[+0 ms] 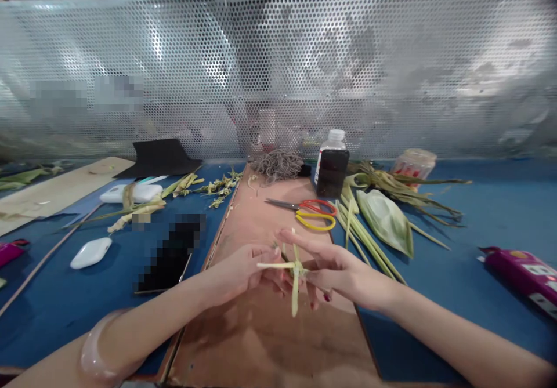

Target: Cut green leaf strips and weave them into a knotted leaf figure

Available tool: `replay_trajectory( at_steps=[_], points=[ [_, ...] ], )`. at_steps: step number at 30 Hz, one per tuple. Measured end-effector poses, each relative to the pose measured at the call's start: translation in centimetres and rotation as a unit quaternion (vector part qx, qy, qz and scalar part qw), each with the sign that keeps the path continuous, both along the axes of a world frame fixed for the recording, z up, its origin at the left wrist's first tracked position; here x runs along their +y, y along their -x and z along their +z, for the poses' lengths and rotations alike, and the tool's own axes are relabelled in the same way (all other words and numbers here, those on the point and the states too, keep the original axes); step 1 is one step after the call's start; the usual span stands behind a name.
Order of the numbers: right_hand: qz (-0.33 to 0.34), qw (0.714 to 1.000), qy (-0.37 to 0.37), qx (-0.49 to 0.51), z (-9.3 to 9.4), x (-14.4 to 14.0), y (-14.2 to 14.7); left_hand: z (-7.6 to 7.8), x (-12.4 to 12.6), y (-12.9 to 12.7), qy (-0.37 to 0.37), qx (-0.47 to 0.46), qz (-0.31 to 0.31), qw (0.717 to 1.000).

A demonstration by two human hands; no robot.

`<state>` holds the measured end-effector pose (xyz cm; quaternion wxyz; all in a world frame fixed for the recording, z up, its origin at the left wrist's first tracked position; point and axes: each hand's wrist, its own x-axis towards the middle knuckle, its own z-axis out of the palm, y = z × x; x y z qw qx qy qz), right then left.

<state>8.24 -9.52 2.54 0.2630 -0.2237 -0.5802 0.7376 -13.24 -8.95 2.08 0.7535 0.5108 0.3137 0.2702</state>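
Note:
Both hands meet over a brown board [270, 324] at the table's middle. A small woven cross of pale green leaf strips [294, 272] is pinched between them. My left hand [243, 272] grips the strip that sticks out to the left. My right hand [335, 269] holds the knot from the right, fingers stretched over it, with one strip hanging down below. A pale bangle [93, 353] sits on my left wrist.
Red and yellow scissors [311, 211] lie on the board behind the hands. Leaf strips and a folded leaf [385, 220] lie right of it, near a dark bottle [331, 167] and a jar [414, 162]. A phone [169, 254], a white case [91, 253] and a purple packet [522, 272] rest on the blue table. Perforated metal screen behind.

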Motion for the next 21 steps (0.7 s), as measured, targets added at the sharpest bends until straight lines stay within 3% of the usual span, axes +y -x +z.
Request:
replay_trajectory(
  at_steps=[2,4,5,8,10,13,15,21],
  points=[
    [-0.01,0.998,0.039,0.051,-0.4,0.6,-0.3,0.1,-0.2,-0.2,-0.033,0.026,0.025,0.999],
    [-0.019,0.989,0.084,0.12,-0.9,1.3,-0.5,0.3,-0.4,-0.2,-0.151,0.1,0.072,0.981],
    [-0.021,0.983,0.106,0.148,-1.1,1.7,-0.6,0.4,-0.6,-0.2,-0.237,0.148,0.105,0.954],
    [-0.006,0.973,0.141,0.181,-1.7,2.2,-0.8,0.5,-1.0,-0.2,-0.455,0.256,0.171,0.836],
    [0.017,0.975,0.138,0.171,-2.0,2.3,-0.6,0.5,-1.1,-0.3,-0.53,0.279,0.173,0.782],
    [0.058,0.98,0.116,0.152,-2.3,2.2,-0.4,0.4,-1.1,-0.5,-0.589,0.308,0.149,0.733],
    [0.076,0.982,0.1,0.141,-2.5,2.1,-0.3,0.2,-1.0,-0.6,-0.596,0.318,0.119,0.727],
    [0.049,0.989,0.079,0.113,-2.8,2.2,-0.2,0.1,-0.8,-1.0,-0.543,0.297,0.093,0.78]
  ],
)
